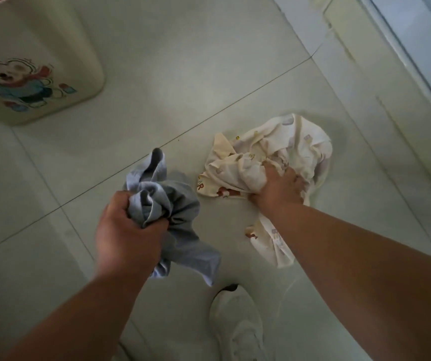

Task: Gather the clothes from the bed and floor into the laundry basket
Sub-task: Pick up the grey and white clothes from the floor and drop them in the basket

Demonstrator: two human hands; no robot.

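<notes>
My left hand (128, 235) is closed around a bunched light-blue garment (175, 204), held above the floor with its loose ends hanging down. My right hand (279, 186) grips a crumpled cream garment with small printed figures (266, 157) that lies on the pale tiled floor. A cream laundry basket with a cartoon bear print (27, 74) stands at the upper left, something red showing at its top edge.
Pale floor tiles (183, 74) with dark grout lines spread across the view. My white shoe (237, 321) stands at the bottom centre. A light wall base or door frame (404, 48) runs diagonally along the upper right.
</notes>
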